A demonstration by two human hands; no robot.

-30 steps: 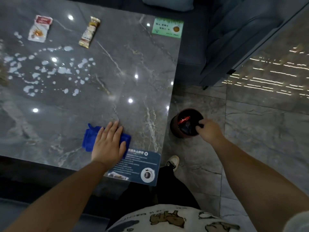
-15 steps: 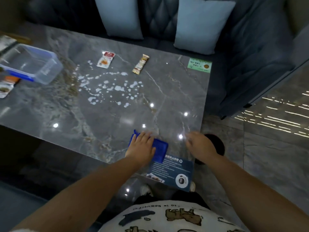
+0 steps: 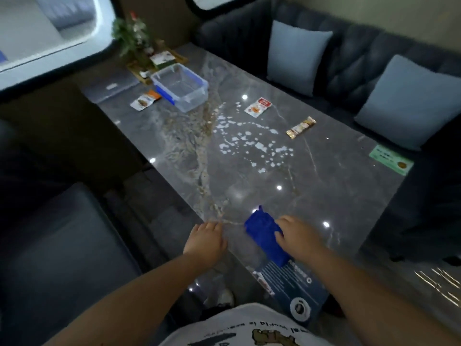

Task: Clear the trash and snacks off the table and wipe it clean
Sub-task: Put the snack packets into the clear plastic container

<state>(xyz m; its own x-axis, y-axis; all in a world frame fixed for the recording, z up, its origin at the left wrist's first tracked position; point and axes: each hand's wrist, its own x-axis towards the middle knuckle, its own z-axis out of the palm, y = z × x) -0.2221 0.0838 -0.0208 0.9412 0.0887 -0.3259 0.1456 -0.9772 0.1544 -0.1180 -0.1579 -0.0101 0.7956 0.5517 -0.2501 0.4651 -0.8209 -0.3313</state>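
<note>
A blue cloth (image 3: 262,231) lies on the grey marble table (image 3: 324,186) near its front edge. My right hand (image 3: 298,237) presses down on the cloth's right side, fingers curled over it. My left hand (image 3: 205,242) rests on the table's edge to the left of the cloth, holding nothing. A spill of white blotches (image 3: 245,141) spreads over the middle of the table. Beyond it lie a red-and-white snack packet (image 3: 258,107) and a gold snack bar (image 3: 300,127). An orange-and-white packet (image 3: 144,101) lies at the far left.
A clear plastic box with a blue rim (image 3: 180,87) stands at the far left, with a plant (image 3: 131,38) and a wooden tray behind it. A green sticker (image 3: 390,159) and a blue placard (image 3: 291,280) mark two corners. A dark sofa with pale cushions (image 3: 296,54) lines the far side.
My right hand came up from the bin on the floor and landed on the blue cloth. My left hand slid off the cloth to the table's edge. The view swung left and up.
</note>
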